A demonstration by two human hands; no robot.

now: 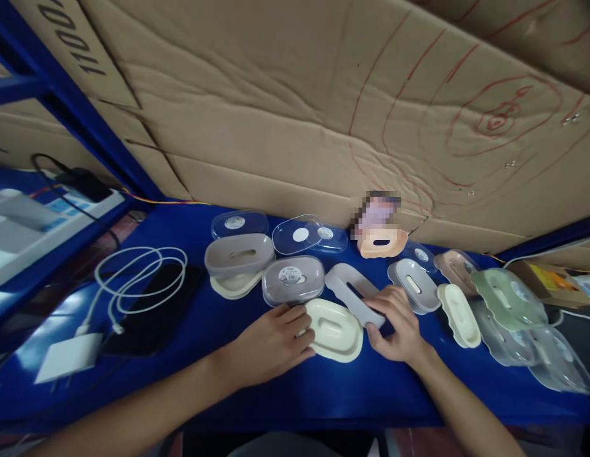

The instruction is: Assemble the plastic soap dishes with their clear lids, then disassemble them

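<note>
Left hand [279, 335] palm-down, right hand [397, 322] gripping

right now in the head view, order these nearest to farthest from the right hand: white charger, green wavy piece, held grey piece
1. Held grey piece: in the right hand
2. Green wavy piece: off to the right
3. White charger: far left

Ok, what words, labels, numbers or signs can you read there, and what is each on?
"1100", its end cut off: cardboard panel, upper left.
Label on the gray lidded dish: print too small to read.
Labels on other clear lids: too small or blurred.
Red rings drawn on the cardboard: no readable words.
</note>
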